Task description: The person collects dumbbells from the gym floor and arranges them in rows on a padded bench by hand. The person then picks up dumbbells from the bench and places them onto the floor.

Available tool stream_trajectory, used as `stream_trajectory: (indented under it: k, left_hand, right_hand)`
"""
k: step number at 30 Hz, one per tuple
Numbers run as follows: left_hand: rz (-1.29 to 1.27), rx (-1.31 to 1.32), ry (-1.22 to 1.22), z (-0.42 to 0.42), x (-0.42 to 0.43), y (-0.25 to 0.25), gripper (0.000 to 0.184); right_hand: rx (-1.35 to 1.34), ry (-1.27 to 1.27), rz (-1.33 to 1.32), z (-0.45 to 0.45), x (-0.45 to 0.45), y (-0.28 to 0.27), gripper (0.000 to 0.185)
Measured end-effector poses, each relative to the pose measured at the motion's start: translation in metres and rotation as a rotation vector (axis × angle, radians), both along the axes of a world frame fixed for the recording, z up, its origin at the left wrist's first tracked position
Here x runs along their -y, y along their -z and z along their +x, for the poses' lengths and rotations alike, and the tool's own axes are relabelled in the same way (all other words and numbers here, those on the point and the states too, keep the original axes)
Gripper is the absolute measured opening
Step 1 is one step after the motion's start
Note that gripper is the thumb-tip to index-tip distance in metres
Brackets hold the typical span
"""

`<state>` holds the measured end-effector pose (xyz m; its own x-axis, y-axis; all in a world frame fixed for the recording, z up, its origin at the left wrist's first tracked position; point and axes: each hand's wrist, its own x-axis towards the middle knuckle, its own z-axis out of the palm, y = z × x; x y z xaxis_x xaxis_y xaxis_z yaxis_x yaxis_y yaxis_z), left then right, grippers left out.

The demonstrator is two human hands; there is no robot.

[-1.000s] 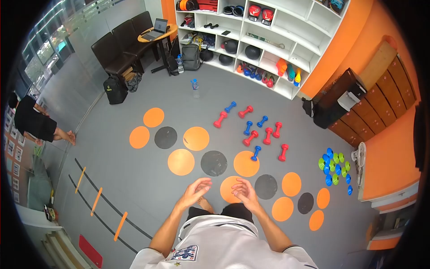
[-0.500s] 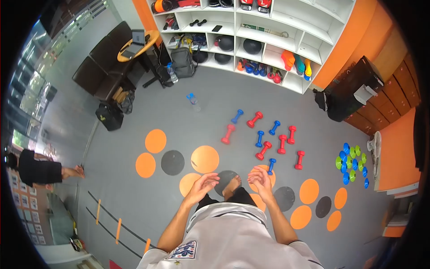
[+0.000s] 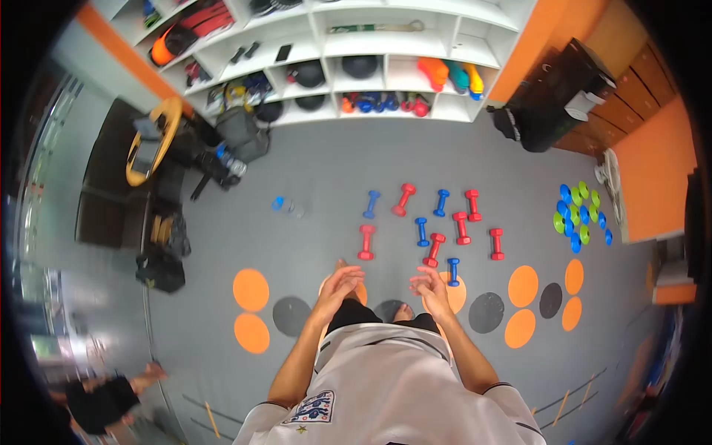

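Observation:
My left hand hangs in front of my body with its fingers loosely apart, holding nothing. At about the same height, my right hand is also open, its fingers slightly bent. In the view it appears closest to a blue dumbbell lying over an orange floor spot. Several more red and blue dumbbells lie spread on the floor ahead, among them a red dumbbell and a red dumbbell. Neither hand touches any of them. One bare foot shows below, between my hands.
A water bottle lies on the floor ahead, left. White shelves with balls and kettlebells line the wall. Blue and green cones are scattered at right. A table and black bag stand left; another person is lower left.
My view has turned and shifted, so the shelves and dumbbells sit differently in frame. My feet have changed places, one now further forward on the left. Both hands stay raised and free.

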<state>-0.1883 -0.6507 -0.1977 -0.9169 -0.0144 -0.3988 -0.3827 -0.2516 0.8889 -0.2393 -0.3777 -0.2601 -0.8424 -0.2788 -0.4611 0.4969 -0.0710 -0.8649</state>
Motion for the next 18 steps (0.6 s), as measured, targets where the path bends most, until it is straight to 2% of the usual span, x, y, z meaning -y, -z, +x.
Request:
stream_trajectory:
  k: [6,9,10,13,14,17,18]
  left_hand:
    - [-0.065,0.029,0.173,-0.139,0.05,0.03,0.034]
    - [-0.104,0.024,0.266,-0.189,0.059,0.057,0.038]
    - [-0.082,0.047,0.288,-0.203,0.06,0.064,0.041]
    - [-0.066,0.122,0.323,-0.243,0.055,0.091,0.052]
    - [-0.097,0.154,0.334,-0.254,0.054,0.105,0.055]
    - [-0.16,0.232,0.342,-0.293,0.051,0.156,0.063]
    - [-0.17,0.257,0.345,-0.304,0.049,0.178,0.065]
  right_hand:
    - [0.036,0.2,0.078,-0.067,0.038,0.0,0.042]
    - [0.005,0.237,0.257,-0.093,0.048,0.001,0.046]
    - [0.042,0.181,0.286,-0.103,0.047,0.003,0.055]
    - [0.006,0.087,0.388,-0.141,0.059,0.001,0.065]
    - [0.068,0.022,0.362,-0.158,0.06,0.007,0.077]
    - [-0.206,-0.037,0.622,-0.19,0.058,0.104,0.082]
    - [-0.16,-0.028,0.648,-0.208,0.06,0.115,0.085]
